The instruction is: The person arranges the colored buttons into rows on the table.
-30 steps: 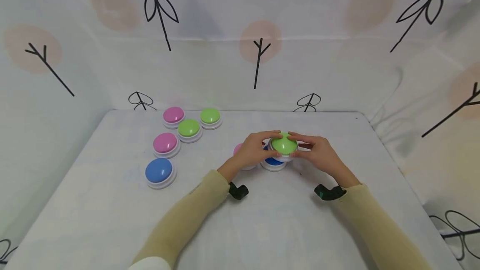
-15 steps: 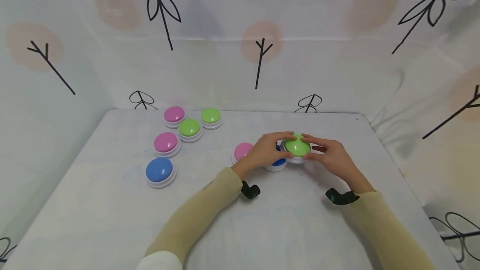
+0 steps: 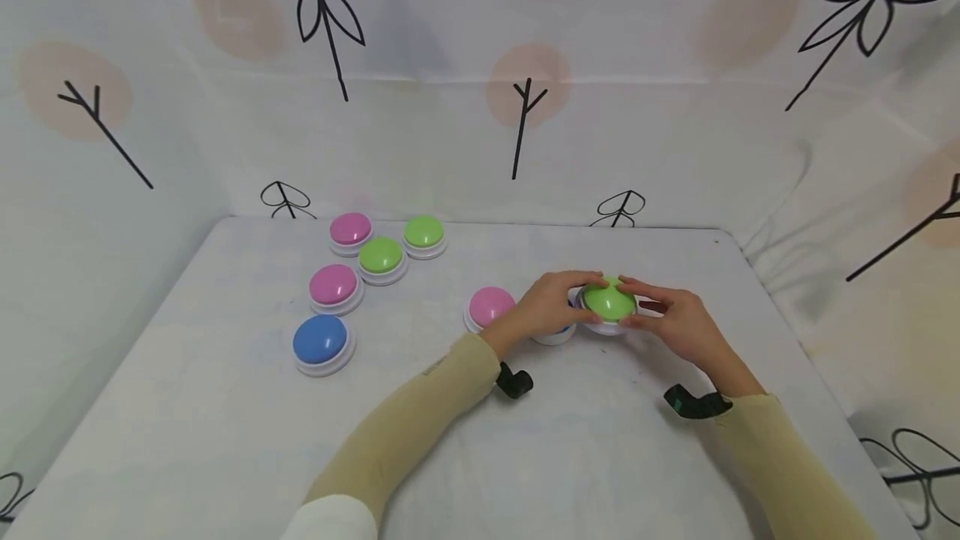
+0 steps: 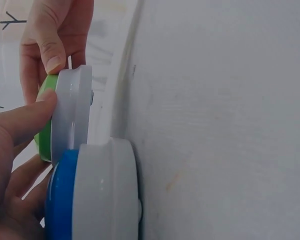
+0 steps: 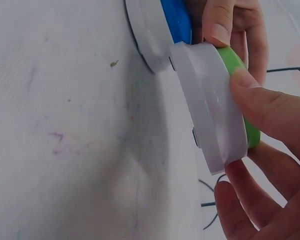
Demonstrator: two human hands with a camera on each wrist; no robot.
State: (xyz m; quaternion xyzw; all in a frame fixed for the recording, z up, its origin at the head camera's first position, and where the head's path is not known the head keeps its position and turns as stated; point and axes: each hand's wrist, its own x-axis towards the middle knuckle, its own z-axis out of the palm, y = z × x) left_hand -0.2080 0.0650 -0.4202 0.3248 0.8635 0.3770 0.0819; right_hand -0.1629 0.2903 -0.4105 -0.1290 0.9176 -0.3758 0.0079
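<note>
A green push button (image 3: 609, 303) with a round white base is held at the right of the table by both hands. My left hand (image 3: 546, 303) pinches its left side, thumb in front. The right hand (image 3: 686, 327) grips the opposite side with thumb and fingers. Small feet show under the white base in the right wrist view, and a gap separates it from the tabletop. Close by on its left, a blue push button (image 4: 62, 195) stands on the table, mostly hidden by my left hand in the head view. Left of that hand sits a pink push button (image 3: 491, 305).
On the left of the white table (image 3: 570, 457) stand a blue button (image 3: 320, 339), a front pink button (image 3: 333, 284), a back pink button (image 3: 350, 228), a near green button (image 3: 380, 255) and a far green button (image 3: 423, 232). A patterned cloth wall (image 3: 450, 132) rises behind.
Both hands have carried the green button rightward from above the blue button to its right side, lowering it lately. The pink button beside the left hand has come into fuller view.
</note>
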